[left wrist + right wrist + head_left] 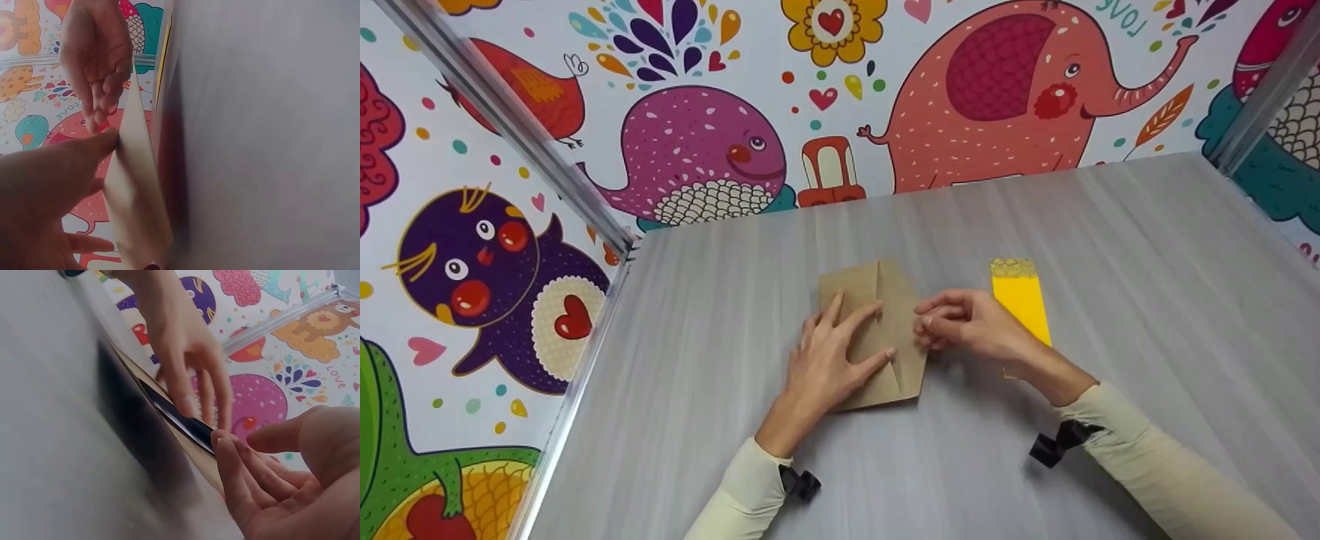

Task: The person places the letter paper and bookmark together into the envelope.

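A folded brown paper piece (896,289), like an envelope or flat bag, lies on the table with a lengthwise seam facing up. My left hand (829,356) rests across it, fingers spread and fingertips on the paper. At its right edge is my right hand (971,326), fingers loosely bent. In the right wrist view, the right fingertips (219,436) meet the paper's edge while the thumb stands apart. A dark band (180,417) shows between the paper's layers; whether it is an object or shadow I cannot tell.
Right of the paper lies a yellow strip (1020,300) with a gold lace-like end, partly hidden by my right forearm. The grey table (720,300) meets walls (840,90) printed with cartoon animals at the back and left. A metal rail (577,397) edges the left side.
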Motion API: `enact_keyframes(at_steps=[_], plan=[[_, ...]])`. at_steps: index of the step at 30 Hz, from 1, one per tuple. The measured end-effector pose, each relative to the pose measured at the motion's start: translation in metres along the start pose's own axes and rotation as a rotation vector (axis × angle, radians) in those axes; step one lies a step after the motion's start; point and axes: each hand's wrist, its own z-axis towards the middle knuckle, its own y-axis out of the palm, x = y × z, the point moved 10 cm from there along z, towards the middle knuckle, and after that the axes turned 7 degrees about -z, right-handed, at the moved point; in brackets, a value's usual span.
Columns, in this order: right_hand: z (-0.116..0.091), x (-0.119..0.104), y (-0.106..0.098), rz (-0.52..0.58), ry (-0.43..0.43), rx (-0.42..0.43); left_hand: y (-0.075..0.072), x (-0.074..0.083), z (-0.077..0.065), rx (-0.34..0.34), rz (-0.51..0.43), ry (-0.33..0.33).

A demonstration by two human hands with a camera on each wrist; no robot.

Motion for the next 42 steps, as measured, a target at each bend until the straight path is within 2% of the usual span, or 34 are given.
enact_keyframes(at_steps=[5, 12, 17, 20, 25, 29, 31, 37, 42], plan=[[-0.005, 0.012, -0.030, -0.125, 0.059, 0.081, -0.002, -0.004, 0.001, 0.008, -0.003, 0.004], [-0.019, 0.038, -0.075, -0.274, 0.123, 0.154, -0.003, -0.008, 0.002, 0.015, 0.004, 0.008], [-0.031, 0.047, -0.109, -0.452, 0.172, 0.241, -0.002, -0.007, 0.002, 0.023, 0.001, 0.019], [-0.034, 0.050, -0.123, -0.552, 0.195, 0.282, -0.002, -0.007, 0.002, 0.029, 0.006, 0.021], [-0.036, 0.052, -0.133, -0.681, 0.217, 0.328, -0.001, -0.005, 0.002, 0.029, 0.012, 0.025], [-0.041, 0.053, -0.134, -0.791, 0.273, 0.341, 0.000, -0.005, 0.002, 0.018, 0.009, 0.015], [-0.042, 0.052, -0.132, -0.837, 0.287, 0.325, 0.001, -0.006, 0.002, 0.011, 0.008, 0.007], [-0.040, 0.045, -0.132, -0.864, 0.277, 0.248, 0.004, -0.008, 0.002, 0.007, 0.016, 0.000], [-0.043, 0.046, -0.138, -0.898, 0.336, 0.188, 0.005, -0.008, 0.002, 0.008, 0.016, 0.002]])
